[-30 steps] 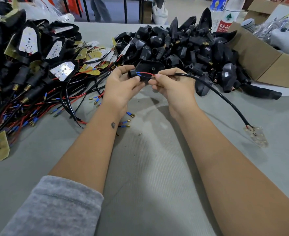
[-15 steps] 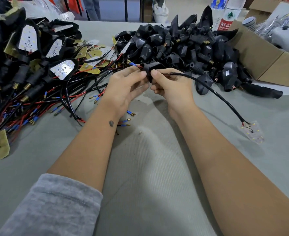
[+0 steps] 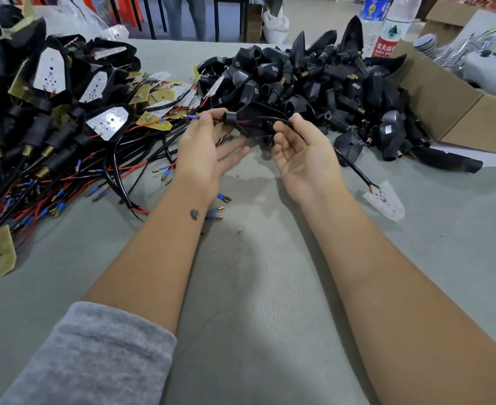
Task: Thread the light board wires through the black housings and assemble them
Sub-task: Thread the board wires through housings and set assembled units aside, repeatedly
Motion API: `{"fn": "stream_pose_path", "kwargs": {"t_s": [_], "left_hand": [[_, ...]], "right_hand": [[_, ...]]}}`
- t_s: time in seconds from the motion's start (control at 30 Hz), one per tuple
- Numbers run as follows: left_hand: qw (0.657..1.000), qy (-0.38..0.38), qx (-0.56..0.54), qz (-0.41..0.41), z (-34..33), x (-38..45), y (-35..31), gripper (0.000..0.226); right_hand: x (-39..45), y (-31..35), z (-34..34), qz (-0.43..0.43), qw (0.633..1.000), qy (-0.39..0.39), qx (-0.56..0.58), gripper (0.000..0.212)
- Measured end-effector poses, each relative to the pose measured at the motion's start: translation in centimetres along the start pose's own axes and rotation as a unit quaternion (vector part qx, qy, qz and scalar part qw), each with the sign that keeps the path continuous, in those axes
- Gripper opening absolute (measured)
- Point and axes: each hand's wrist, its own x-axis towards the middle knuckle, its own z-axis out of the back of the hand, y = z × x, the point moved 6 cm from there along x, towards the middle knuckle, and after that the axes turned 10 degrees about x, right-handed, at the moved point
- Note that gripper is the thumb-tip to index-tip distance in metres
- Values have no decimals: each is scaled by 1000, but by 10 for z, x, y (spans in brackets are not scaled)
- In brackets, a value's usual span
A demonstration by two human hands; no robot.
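**Wire ends pulled out through the housing neck**

The left hand pinched the thin red and blue wires between thumb and forefinger, its other fingers stretched loose below. Half a second before, both hands were bunched tight around the part; now they had drawn apart, palms turned partly up. The wire tips with their blue sleeve and brass end stood just left of the left fingers, further out of the neck than before.

The black plastic teardrop housing hung between the two hands, its round neck toward the left fingers, with the red wire showing across its open side. The right hand pinched the black sheathed cable at its fingertips just right of the housing, the remaining fingers relaxed and half open. From there the cable ran behind the palm and down to the right, ending at the white teardrop light board, which lay flat on the grey ribbed table, well right of the right fingers. Earlier the board had lain lower and farther from the hands.

Beyond the fingers sat the heap of empty black housings. To the left of the left fingers lay the pile of assembled lights with wires. A brown cardboard box stood far right.
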Motion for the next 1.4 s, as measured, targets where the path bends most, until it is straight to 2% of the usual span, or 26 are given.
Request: {"fn": "stream_pose_path", "kwargs": {"t_s": [0.1,0.17,0.3,0.4,0.5,0.63,0.73,0.9,1.0,1.1,1.13,1.23,1.4], "left_hand": [[1000,-1,-17,-4,2,2,0,34],[1000,19,-6,-5,0,3,0,32],[997,59,41,-4,-7,2,3,26],[995,70,66,-2,-12,1,5,20],[998,50,41,-4,-9,3,6,21],[999,-16,-40,3,2,9,5,21],[997,-36,-70,9,7,10,6,20],[997,-7,-72,13,3,9,6,15],[999,33,-22,18,-4,7,8,13],[999,20,-20,17,-4,6,9,13],[999,11,-33,16,-3,7,9,14],[998,-15,-58,9,2,10,8,15],[995,-54,-86,3,9,12,8,16]], "right_hand": [[0,2,3,32,999,-18,-34,13],[0,5,1,68,992,-22,-106,15],[-4,6,-6,128,952,-2,-277,23],[-6,4,-10,134,935,10,-328,23],[-6,4,-9,121,947,15,-297,14],[1,2,-2,48,995,-2,-90,9],[4,4,4,28,999,-26,-13,8],[5,2,0,60,992,-10,-110,8],[2,0,-4,89,969,10,-231,10],[-1,-2,-6,98,951,27,-292,9],[-1,-2,-8,94,953,36,-285,5],[-1,-3,-10,73,972,40,-217,14],[1,-2,-7,27,991,8,-132,21]]}}
